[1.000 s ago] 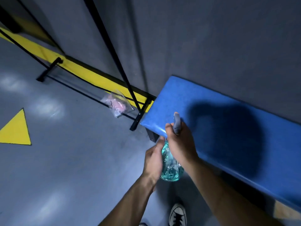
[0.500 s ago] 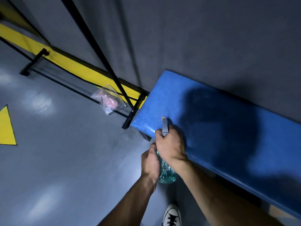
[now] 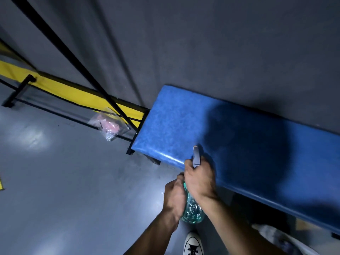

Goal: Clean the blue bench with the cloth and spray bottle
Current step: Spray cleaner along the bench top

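Head view: we are gripping the spray bottle (image 3: 193, 208) with both hands, our left hand (image 3: 174, 196) wrapping its teal body, our right hand (image 3: 200, 179) closing on the trigger head, nozzle hanging over the blue desk's (image 3: 257, 144) near edge.

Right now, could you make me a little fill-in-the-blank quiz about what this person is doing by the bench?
1. Both hands hold a spray ____.
2. The right hand grips its top, while the left hand steadies the ____ body.
3. The bench is coloured ____.
4. On the floor lies a clear plastic ____ with something pink inside.

Missing words: bottle; teal; blue; bag
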Demonstrator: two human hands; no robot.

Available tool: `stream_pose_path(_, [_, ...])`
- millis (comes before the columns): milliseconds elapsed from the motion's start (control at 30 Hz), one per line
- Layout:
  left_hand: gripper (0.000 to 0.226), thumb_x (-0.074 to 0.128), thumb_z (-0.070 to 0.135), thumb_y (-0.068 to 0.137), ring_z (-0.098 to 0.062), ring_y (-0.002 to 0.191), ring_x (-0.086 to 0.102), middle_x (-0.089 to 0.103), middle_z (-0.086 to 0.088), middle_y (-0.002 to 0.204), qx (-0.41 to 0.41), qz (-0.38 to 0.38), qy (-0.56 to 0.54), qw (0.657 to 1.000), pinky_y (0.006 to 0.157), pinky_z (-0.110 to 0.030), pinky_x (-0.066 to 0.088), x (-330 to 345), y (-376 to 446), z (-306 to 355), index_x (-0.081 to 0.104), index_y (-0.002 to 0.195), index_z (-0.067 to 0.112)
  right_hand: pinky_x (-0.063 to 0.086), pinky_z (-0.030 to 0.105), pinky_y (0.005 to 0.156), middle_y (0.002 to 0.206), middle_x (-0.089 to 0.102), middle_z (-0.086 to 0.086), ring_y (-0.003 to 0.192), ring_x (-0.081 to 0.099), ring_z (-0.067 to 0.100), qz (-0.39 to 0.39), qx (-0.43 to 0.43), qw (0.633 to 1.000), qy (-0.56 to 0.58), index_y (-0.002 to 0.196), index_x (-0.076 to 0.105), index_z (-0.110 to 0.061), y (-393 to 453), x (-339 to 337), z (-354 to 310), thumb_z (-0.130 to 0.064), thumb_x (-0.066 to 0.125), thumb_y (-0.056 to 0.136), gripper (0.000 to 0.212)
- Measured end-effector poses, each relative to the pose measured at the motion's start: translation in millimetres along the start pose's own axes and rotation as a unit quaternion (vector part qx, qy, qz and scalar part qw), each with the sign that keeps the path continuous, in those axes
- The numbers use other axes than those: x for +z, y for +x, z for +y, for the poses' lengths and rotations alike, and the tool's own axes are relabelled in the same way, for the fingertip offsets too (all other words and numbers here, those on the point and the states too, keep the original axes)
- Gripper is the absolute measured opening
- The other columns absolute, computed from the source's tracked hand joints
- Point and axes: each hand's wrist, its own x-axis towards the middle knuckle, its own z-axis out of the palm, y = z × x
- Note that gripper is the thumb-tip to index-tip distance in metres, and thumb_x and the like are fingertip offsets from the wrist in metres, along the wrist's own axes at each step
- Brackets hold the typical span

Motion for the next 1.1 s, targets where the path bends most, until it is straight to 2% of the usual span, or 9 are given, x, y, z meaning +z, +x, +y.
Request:
stream_pose_path(100, [0.049, 0.046, 0.026, 0.101, -0.009, 0.042, 0.053, 0.058, 0.002, 0.052, 0.001, -0.018, 0.008, 1.000, 0.041, -0.014, 0.040, 6, -5, -10, 0.059, 0.054, 0.019, 0.045, 0.035, 0.077, 0.083, 0.058, 0.009, 0.095, 0.062, 0.038, 0.008, 0.025, 1.000, -0.011, 0.086, 0.059, -0.012, -4, -8, 11, -0.023, 0.058, 0.088, 0.011])
stream_pose_path(267, [0.052, 0.046, 0.027, 0.101, -0.010, 0.046, 0.053, 0.057, 0.003, 0.051, 0.005, -0.052, 0.043, 0.998, 0.047, -0.016, 0.040, 18, -19, -27, 0.061, 0.052, 0.021, 0.037, 0.041, 0.061, 0.065, 0.049, 0.012, 0.064, 0.049, 0.028, 0.051, 0.035, 0.997, 0.037, 0.069, 0.048, -0.007, -23, -29, 30, -0.010, 0.059, 0.085, 0.020])
stream_pose_path(433, [0.044, 0.045, 0.033, 0.100, -0.011, 0.048, 0.046, 0.053, 0.001, 0.055, 0.019, -0.077, 0.089, 0.993, 0.053, -0.017, 0.037, 42, -34, -50, 0.059, 0.060, 0.024, 0.023, 0.034, 0.061, 0.066, 0.050, 0.002, 0.070, 0.051, 0.031, 0.094, 0.078, 0.992, 0.007, 0.076, 0.057, -0.004, -34, -61, 52, -0.021, 0.058, 0.087, 0.020])
stream_pose_path(567, [0.033, 0.047, 0.035, 0.099, -0.020, 0.070, 0.051, 0.057, -0.011, 0.072, 0.031, -0.066, 0.083, 0.994, 0.068, -0.036, 0.041, 50, -42, -63, 0.063, 0.075, 0.021, 0.028, 0.030, 0.063, 0.078, 0.060, 0.007, 0.082, 0.061, 0.033, 0.095, 0.070, 0.993, 0.011, 0.080, 0.056, -0.008, -43, -68, 69, -0.023, 0.057, 0.089, 0.018])
stream_pose_path(667, [0.034, 0.048, 0.033, 0.099, -0.018, 0.067, 0.053, 0.058, -0.007, 0.066, 0.040, -0.065, 0.081, 0.994, 0.063, -0.031, 0.042, 50, -41, -75, 0.065, 0.073, 0.018, 0.024, 0.020, 0.062, 0.084, 0.059, 0.007, 0.091, 0.063, 0.034, 0.100, 0.065, 0.993, 0.012, 0.089, 0.060, -0.013, -50, -66, 79, -0.022, 0.057, 0.091, 0.009])
stream_pose_path(767, [0.043, 0.048, 0.027, 0.100, -0.015, 0.060, 0.058, 0.063, -0.001, 0.060, 0.042, -0.059, 0.074, 0.995, 0.057, -0.023, 0.045, 50, -43, -85, 0.068, 0.064, 0.016, 0.035, 0.016, 0.074, 0.112, 0.069, 0.014, 0.102, 0.065, 0.034, 0.097, 0.040, 0.994, 0.023, 0.125, 0.065, -0.015, -54, -62, 89, -0.020, 0.060, 0.092, 0.034])
stream_pose_path(833, [0.045, 0.046, 0.025, 0.102, -0.018, 0.067, 0.057, 0.064, -0.004, 0.062, 0.047, -0.056, 0.083, 0.994, 0.064, -0.029, 0.044, 51, -46, -91, 0.068, 0.064, 0.015, 0.046, 0.027, 0.092, 0.133, 0.063, 0.011, 0.110, 0.064, 0.030, 0.067, 0.032, 0.997, 0.023, 0.139, 0.056, -0.022, -57, -63, 97, -0.025, 0.057, 0.093, 0.047])
stream_pose_path(1033, [0.029, 0.045, 0.018, 0.101, -0.017, 0.062, 0.044, 0.048, -0.010, 0.066, 0.058, -0.082, 0.095, 0.990, 0.050, -0.021, 0.035, 77, -62, -106, 0.059, 0.077, 0.010, 0.042, 0.026, 0.096, 0.134, 0.063, 0.011, 0.119, 0.060, 0.030, 0.129, 0.025, 0.991, 0.025, 0.137, 0.059, -0.019, -69, -91, 122, -0.026, 0.056, 0.095, 0.043])
stream_pose_path(1100, [0.031, 0.045, 0.016, 0.102, -0.011, 0.050, 0.039, 0.046, -0.003, 0.057, 0.068, -0.082, 0.094, 0.990, 0.045, -0.018, 0.032, 90, -69, -111, 0.058, 0.074, 0.009, 0.037, 0.017, 0.083, 0.120, 0.069, 0.013, 0.106, 0.063, 0.024, 0.145, 0.030, 0.988, 0.047, 0.126, 0.064, -0.014, -69, -104, 129, -0.027, 0.056, 0.096, 0.034])
